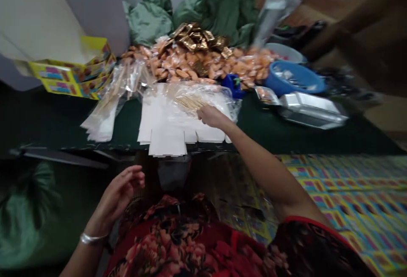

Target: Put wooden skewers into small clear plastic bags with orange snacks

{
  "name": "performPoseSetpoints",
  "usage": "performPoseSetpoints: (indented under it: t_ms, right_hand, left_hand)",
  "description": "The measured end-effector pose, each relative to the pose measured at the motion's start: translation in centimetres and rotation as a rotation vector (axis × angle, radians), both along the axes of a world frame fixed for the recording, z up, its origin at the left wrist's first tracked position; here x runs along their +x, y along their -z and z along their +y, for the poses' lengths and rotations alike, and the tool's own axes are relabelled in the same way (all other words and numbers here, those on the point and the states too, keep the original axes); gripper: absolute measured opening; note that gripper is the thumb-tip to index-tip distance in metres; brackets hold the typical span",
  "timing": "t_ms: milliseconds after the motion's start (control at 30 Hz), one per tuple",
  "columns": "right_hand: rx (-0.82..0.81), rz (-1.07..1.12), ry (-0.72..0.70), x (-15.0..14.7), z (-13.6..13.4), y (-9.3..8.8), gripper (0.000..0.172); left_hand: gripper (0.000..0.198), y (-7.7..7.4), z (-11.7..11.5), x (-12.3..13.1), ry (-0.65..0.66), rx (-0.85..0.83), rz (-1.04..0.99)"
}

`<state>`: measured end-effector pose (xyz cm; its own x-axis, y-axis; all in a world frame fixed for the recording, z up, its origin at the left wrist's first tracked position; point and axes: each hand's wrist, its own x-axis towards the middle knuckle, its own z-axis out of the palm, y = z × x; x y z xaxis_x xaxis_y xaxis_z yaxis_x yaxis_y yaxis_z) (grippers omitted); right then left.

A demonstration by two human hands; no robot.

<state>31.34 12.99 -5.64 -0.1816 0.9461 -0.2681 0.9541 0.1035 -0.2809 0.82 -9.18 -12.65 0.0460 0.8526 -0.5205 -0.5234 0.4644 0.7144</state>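
Red-and-black floral clothing [184, 247] lies nearest the camera, with the bare left hand [122, 190] beside it, a silver-coloured bangle [93, 239] at its wrist. This hand hangs short of the table edge, palm open, fingers loosely bent. The bare right hand [213, 116] reaches over the dark green tabletop [254, 130], fingers curled narrow against the ends of thin tan sticks [188, 102]; whether they pinch them I cannot tell. Those sticks lie on clear crinkled plastic film [219, 94], above flat white card pieces [167, 141] overhanging the table's front edge. Behind them is a heap of orange pieces in clear wrappers [184, 67], topped with shiny gold-brown packets [195, 39]. At left, yellow printed cardboard boxes [62, 84] carry coloured panels; any lettering is too blurred to read. Similar yellow-and-blue printing covers the flat sheets [359, 200] at lower right, equally illegible
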Motion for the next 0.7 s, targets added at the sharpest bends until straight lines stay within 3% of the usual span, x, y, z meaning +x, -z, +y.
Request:
performPoseSetpoints:
  t_ms: [167, 267, 367, 467, 533, 633, 700]
  right_hand:
    - [-0.136, 0.362, 0.123, 3.9, -10.3, 2.1, 0.036]
    - [-0.178, 0.573, 0.157, 3.7, -16.9, 4.1, 0.038]
    - [-0.172, 0.891, 0.133, 2.5, -20.7, 5.6, 0.038]
    - [-0.098, 0.88, 0.045, 0.8, -21.2, 5.6, 0.036]
    - [-0.03, 0.808, -0.056, -0.7, -20.1, 4.8, 0.033]
    - [0.094, 0.725, -0.262, -4.1, -17.1, 3.3, 0.027]
    - [0.231, 0.698, -0.371, -6.5, -14.7, 2.7, 0.017]
  left_hand:
    - [0.034, -1.9, 2.2, 8.1, 0.485, 0.062, -0.044]
    - [0.045, -2.1, 4.7, 12.4, 0.56, 0.132, -0.044]
    - [0.053, -2.3, 6.8, 14.6, 0.547, 0.24, -0.024]
    - [0.034, -3.3, 7.6, 14.1, 0.567, 0.398, 0.084]
    - [0.031, -4.9, 7.7, 12.3, 0.579, 0.513, 0.188]
    - [0.03, -8.9, 7.5, 8.0, 0.534, 0.668, 0.436]
    - [0.027, -11.8, 7.7, 4.5, 0.392, 0.769, 0.688]
